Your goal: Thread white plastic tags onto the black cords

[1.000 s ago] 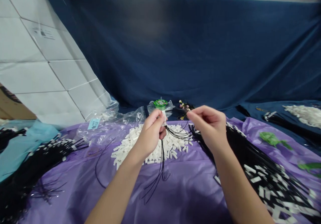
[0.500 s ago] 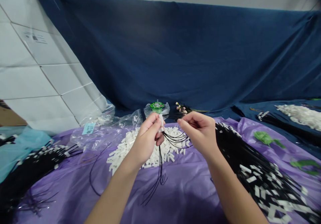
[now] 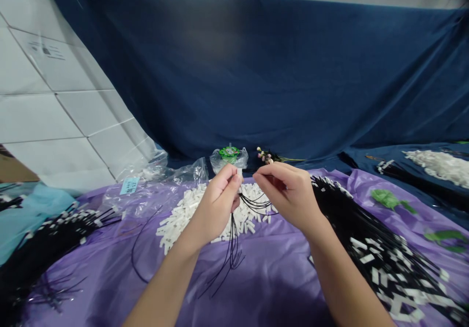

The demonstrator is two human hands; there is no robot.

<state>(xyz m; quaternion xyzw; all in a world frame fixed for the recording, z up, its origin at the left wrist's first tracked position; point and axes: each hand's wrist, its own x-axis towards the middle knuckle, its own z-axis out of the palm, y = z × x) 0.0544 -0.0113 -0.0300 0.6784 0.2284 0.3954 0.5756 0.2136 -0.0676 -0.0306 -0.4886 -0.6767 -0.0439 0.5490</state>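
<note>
My left hand (image 3: 220,202) is closed in a pinch around a small white piece (image 3: 239,172), held upright between thumb and forefinger. Thin black cords (image 3: 232,249) are gripped in the same hand. Some hang down below it, and others curve right, passing under my right hand (image 3: 284,190). That hand is closed, thumb against forefinger, just right of the white piece and apart from it. Whatever its fingertips hold is too small to make out. Behind and below both hands lies a heap of small white pieces (image 3: 179,219).
Purple sheeting (image 3: 271,278) covers the table. Bundles of black cords with white ends lie at left (image 3: 40,244) and right (image 3: 337,224). Clear plastic bags (image 3: 183,174), a green round item (image 3: 230,153) and small flowers (image 3: 264,156) stand behind. A blue cloth (image 3: 256,73) hangs at the back.
My right hand has shifted slightly left, nearer the white piece. My left hand has moved a little to the right, and the hanging cords have swung slightly.
</note>
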